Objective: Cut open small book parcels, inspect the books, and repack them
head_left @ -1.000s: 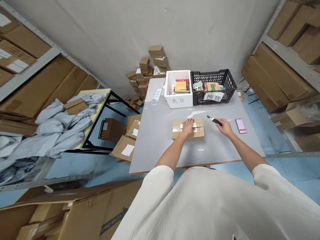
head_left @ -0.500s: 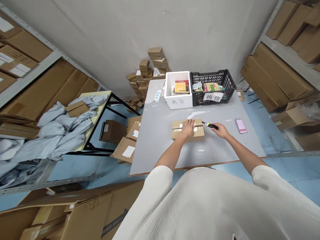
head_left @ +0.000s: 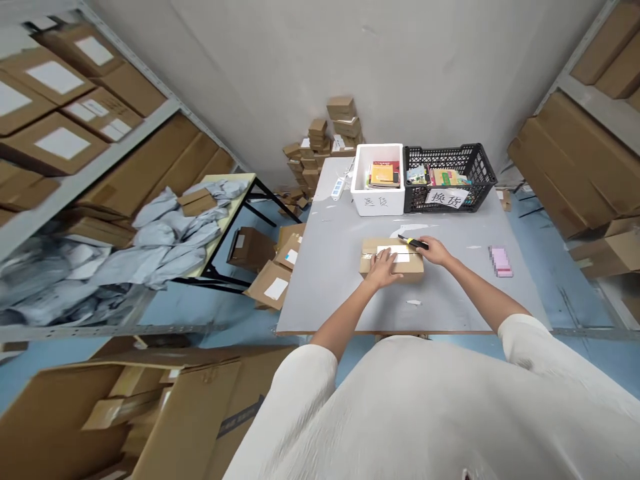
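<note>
A small cardboard box (head_left: 367, 248) with a white label on top lies on the grey table (head_left: 320, 287) in front of me. My left hand (head_left: 383, 268) rests on its top near the front edge, fingers spread over the label's left part. A utility knife (head_left: 414, 243) with a black and yellow handle is held in my right hand (head_left: 434, 251), fingers wrapped round the handle. The knife is over the box's right rear part, pointing left. Whether its blade touches the cardboard I cannot tell.
Behind the box stand a white foam box (head_left: 377, 204) and a black plastic crate (head_left: 467, 199), both with books. A pink pixelated item (head_left: 501, 261) lies at right. Grey parcels (head_left: 165, 230) cover a side table; a large open carton (head_left: 195, 413) stands lower left.
My right hand has brought the knife from beside the box's right end to above its top. My left hand has shifted toward the front edge, uncovering more label. The whole view has turned slightly left.
</note>
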The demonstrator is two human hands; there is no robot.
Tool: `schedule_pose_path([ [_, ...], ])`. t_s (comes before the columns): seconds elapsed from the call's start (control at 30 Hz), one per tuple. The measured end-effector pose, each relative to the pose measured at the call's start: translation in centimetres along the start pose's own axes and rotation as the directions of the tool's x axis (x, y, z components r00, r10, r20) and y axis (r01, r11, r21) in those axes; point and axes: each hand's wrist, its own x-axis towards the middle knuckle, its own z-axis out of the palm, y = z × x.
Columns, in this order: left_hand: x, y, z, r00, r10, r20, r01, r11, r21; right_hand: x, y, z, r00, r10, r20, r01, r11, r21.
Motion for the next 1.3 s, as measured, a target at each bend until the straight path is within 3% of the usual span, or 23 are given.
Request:
schedule_pose_path([
  [0.13, -1.4, -1.1, 0.0, 0.999, -0.037, -0.022, 0.037, 0.999, 0.010, 2.2, -1.8, 1.3, 0.994, -0.057, 0.095, 0.062, 0.997, -0.051],
  [0.27, -1.7, -1.8, -0.6, 0.996, -0.073, -0.056, 0.075, 0.997, 0.030, 2.3, -2.0, 1.7, 0.994, 0.021, 0.105, -0.008, 0.993, -0.117],
  [0.47, -1.1, -3.3, -1.3, 0.976, -0.213, -0.040, 0.213, 0.977, -0.003, -0.8, -1.2, 1.0, 0.991, 0.105, 0.080, -0.098, 0.991, -0.086],
  [0.63, 0.4, -3.2, -1.7, 0.981, -0.194, -0.013, 0.193, 0.979, -0.060, -4.0, -2.2, 1.4, 0.982, 0.179, 0.053, -0.178, 0.984, -0.025],
  [0.83, 1.5, -1.3, -2.0, 0.979, -0.201, -0.034, 0.199, 0.978, -0.058, -5.7, -2.4, 2.4, 0.976, 0.212, 0.058, -0.218, 0.964, 0.153],
  [1.03, 1.9, 3.5, -0.8, 0.967, -0.243, -0.072, 0.238, 0.969, -0.066, -2.0, 0.1, 2.0, 0.974, 0.211, -0.077, -0.189, 0.955, 0.227],
  [1.17, 2.2, 7.3, 0.8, 0.964, -0.255, 0.068, 0.258, 0.965, -0.040, 1.5, 1.3, 1.5, 0.970, 0.204, -0.133, -0.174, 0.963, 0.205],
  [1.3, 2.7, 8.2, 1.7, 0.958, -0.221, 0.185, 0.225, 0.974, 0.001, 2.9, 2.0, 1.5, 0.962, 0.215, -0.167, -0.184, 0.966, 0.179],
])
